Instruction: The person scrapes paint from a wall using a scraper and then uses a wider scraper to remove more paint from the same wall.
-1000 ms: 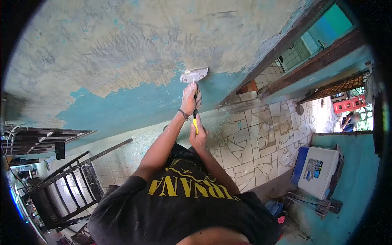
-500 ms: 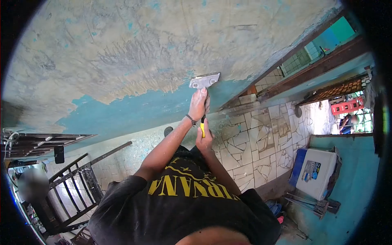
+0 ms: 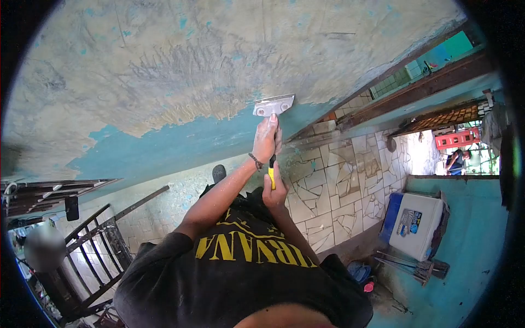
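Note:
Both my hands are on a paint scraper [image 3: 275, 105] with a wide metal blade and a yellow and black handle. Its blade lies against the wall [image 3: 180, 65], at the ragged border between bare, scratched plaster and teal paint [image 3: 169, 145]. My left hand [image 3: 266, 136], with a dark beaded bracelet at the wrist and pale dust on the skin, grips the upper handle just behind the blade. Lower down, my right hand [image 3: 276, 190] is closed around the yellow end of the handle.
Stone-patterned floor [image 3: 333, 186] runs below the wall, with a dark shoe [image 3: 219, 174] on it. A white and blue cooler [image 3: 415, 227] stands at right. Metal railing [image 3: 95, 251] is at left. A person [image 3: 456, 161] and a red crate [image 3: 456, 139] appear through an opening.
My view has shifted slightly, and more of the shoe shows. The scraper blade stays at the paint border, its face tilted a little differently. Both hands keep their hold.

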